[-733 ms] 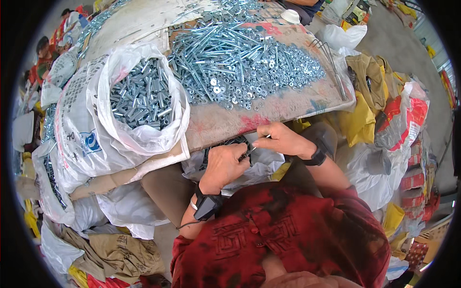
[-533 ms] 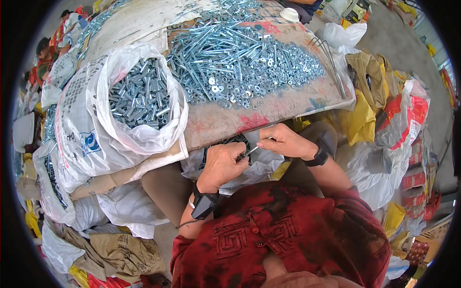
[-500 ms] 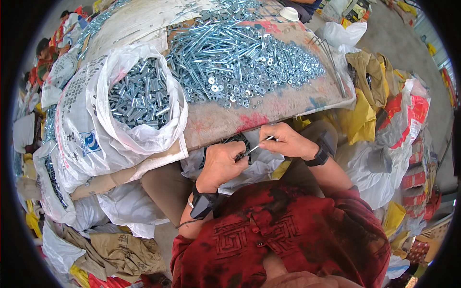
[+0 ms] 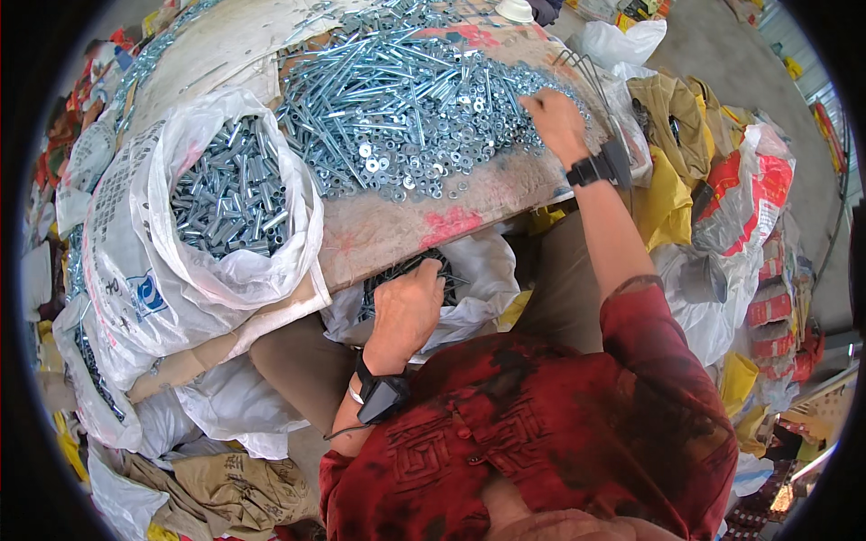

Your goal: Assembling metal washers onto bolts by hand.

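A big pile of silvery bolts and washers [image 4: 406,108] covers a worn board [image 4: 397,225] in front of me. My right hand [image 4: 552,115] reaches out onto the right side of that pile, fingers curled down among the pieces; whether it grips one I cannot tell. My left hand [image 4: 406,307] rests palm down in a white bag of dark parts [image 4: 469,279] on my lap, just below the board's near edge. Both wrists carry black bands.
A large white sack of short metal sleeves [image 4: 230,198] stands open at the left of the board. More white sacks [image 4: 117,379] and crumpled cloth lie lower left. Yellow and red bags [image 4: 722,207] are stacked at the right. A wire rack [image 4: 586,72] stands beyond the pile.
My right hand left the lap, where both hands were together on a bolt, and stretched up and forward onto the pile. My left hand stayed low in the lap bag.
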`<state>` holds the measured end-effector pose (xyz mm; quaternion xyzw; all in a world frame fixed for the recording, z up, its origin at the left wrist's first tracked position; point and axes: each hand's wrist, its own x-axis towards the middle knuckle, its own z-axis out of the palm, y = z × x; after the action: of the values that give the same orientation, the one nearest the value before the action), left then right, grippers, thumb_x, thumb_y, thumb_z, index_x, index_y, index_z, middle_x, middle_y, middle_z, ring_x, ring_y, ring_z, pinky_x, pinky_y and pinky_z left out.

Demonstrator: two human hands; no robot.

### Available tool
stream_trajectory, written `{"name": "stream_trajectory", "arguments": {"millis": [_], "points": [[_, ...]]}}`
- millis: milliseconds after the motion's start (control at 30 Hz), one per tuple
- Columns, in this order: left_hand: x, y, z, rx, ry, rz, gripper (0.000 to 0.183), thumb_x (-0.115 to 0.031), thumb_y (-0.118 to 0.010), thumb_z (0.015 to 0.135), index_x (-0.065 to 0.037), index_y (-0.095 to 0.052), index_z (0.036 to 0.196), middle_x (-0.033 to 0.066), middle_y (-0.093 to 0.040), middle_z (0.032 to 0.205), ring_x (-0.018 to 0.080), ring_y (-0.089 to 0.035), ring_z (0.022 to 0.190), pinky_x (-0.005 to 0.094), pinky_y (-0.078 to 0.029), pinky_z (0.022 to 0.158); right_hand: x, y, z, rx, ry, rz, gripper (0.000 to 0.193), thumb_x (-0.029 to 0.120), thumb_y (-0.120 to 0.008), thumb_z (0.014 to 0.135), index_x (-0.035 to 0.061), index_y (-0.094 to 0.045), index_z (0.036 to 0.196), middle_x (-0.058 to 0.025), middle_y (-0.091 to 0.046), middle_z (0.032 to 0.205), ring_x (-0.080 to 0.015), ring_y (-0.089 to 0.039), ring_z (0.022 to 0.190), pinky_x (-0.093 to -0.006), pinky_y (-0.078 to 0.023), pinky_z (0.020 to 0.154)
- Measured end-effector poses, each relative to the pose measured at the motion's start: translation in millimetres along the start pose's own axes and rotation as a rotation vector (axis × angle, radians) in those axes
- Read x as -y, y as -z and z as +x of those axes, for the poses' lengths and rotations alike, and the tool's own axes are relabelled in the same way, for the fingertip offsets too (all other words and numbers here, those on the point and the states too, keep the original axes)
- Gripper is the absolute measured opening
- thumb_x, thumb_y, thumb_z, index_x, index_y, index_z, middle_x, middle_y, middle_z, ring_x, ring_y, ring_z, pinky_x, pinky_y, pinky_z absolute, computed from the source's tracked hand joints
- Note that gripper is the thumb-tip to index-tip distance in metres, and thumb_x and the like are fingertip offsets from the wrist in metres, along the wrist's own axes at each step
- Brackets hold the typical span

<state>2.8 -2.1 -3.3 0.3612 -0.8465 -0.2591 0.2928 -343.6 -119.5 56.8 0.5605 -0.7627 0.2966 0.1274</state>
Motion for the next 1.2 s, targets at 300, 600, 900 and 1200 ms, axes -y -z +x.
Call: {"name": "stream_trajectory", "arguments": {"millis": [300,600,900,1200], "points": [[12.6,1.1,-0.6,0.049,0.243,-0.796,0.024,-0.014,-0.056,0.096,-0.004,-0.062,0.117,0.0076,-0.065,0.072,0.0163,-0.056,0.055,0.0272,-0.045,0.053,13.9,10.4,-3.5,0.249,0.01,-0.3,0.026,0.027,-0.061,0.088,0.0019,-0.065,0.093,-0.0211,-0.068,0.094,-0.0406,-0.066,0.091,-0.0502,-0.052,0.078],[5.3,17.5,3.5,-0.16,0.381,-1.668,0.043,-0.018,-0.042,0.102,0.004,-0.042,0.139,0.0196,-0.065,0.108,0.0198,-0.064,0.077,0.0278,-0.049,0.058,75.4,89.1,-88.9,-0.18,0.055,0.567,0.009,0.007,-0.066,0.092,0.0019,-0.059,0.096,-0.0026,-0.063,0.07,-0.0053,-0.061,0.063,-0.0243,-0.047,0.056],[26.0,15.7,-2.0,-0.174,0.21,-1.82,0.037,-0.018,-0.045,0.103,0.006,-0.047,0.131,0.0267,-0.065,0.111,0.027,-0.069,0.088,0.0367,-0.056,0.068,104.8,78.5,-149.5,0.318,0.51,0.124,0.01,0.011,-0.062,0.093,0.0028,-0.059,0.096,-0.013,-0.06,0.073,-0.0313,-0.06,0.063,-0.0379,-0.045,0.059],[8.9,25.8,-9.8,-0.188,0.278,-1.79,0.027,-0.018,-0.052,0.101,-0.002,-0.057,0.122,0.0044,-0.053,0.073,0.009,-0.04,0.054,0.0246,-0.037,0.05,125.1,106.9,-158.9,0.602,0.368,0.687,0.012,0.012,-0.064,0.093,0.0016,-0.063,0.1,-0.0082,-0.057,0.073,-0.0137,-0.05,0.064,-0.0291,-0.043,0.06]]}}
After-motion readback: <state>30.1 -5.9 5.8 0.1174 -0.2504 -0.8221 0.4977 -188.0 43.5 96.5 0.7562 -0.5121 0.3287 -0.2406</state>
